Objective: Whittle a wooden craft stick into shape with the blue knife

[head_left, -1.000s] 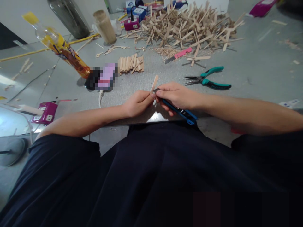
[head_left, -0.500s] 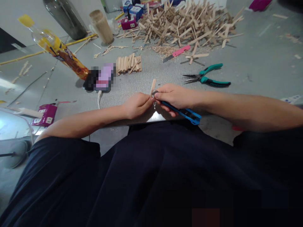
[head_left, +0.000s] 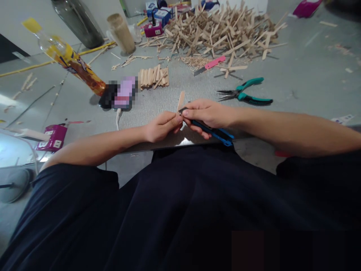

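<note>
My left hand (head_left: 165,125) is closed on the lower part of a wooden craft stick (head_left: 181,99), whose rounded end points up and away from me. In my right hand (head_left: 207,114) is a blue utility knife (head_left: 222,136), its handle running down to the right under my palm. The knife's dark blade (head_left: 182,110) lies against the stick, close to my left thumb. Both hands meet just above the table's front edge. Fingers hide the stick's lower end.
A stack of short cut sticks (head_left: 153,77) lies beyond my hands. Teal pliers (head_left: 245,92) and a pink folding saw (head_left: 210,65) rest to the right. Behind is a large heap of sticks (head_left: 220,32). A phone (head_left: 124,92) leans near a drink bottle (head_left: 70,60) at left.
The blade and the stick have shifted slightly left and away from me. The knife's handle end has swung a little to the left. Both hands keep their holds.
</note>
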Motion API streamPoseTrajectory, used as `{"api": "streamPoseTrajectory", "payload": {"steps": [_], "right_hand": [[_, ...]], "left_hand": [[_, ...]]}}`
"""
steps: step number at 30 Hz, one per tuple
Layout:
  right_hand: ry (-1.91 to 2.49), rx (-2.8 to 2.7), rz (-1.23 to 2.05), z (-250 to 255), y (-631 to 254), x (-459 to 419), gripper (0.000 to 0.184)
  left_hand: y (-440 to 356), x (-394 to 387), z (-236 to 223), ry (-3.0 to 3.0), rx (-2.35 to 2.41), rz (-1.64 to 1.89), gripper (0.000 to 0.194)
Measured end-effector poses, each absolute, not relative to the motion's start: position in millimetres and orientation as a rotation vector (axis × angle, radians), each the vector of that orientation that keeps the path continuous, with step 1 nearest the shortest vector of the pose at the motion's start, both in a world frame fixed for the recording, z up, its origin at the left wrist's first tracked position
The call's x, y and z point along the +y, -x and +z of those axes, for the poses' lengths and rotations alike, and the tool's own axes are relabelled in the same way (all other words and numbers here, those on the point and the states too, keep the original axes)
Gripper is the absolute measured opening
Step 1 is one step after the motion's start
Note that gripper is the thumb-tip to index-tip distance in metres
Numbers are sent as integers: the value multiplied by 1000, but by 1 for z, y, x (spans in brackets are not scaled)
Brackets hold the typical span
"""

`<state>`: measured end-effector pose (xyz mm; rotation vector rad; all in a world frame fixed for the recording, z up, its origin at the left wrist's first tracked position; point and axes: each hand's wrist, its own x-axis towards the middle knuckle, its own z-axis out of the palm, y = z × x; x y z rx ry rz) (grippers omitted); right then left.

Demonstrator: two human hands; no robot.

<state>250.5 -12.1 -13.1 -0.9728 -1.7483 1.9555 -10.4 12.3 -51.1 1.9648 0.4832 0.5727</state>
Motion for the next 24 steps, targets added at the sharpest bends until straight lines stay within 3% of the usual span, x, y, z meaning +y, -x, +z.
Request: {"api": "streamPoseTrajectory", "payload": {"steps": [14, 20, 24], "right_hand": [[911, -1692, 1996, -15, -250, -12, 46], [850, -1675, 2029, -17, -251, -10, 33], [857, -1706, 2002, -20, -252, -7, 36]], "left_hand": [[12, 14, -52, -1913, 457, 575, 85], [8, 15, -53, -1918, 453, 619, 86], [5, 15, -54, -1911, 478, 661, 88]]}}
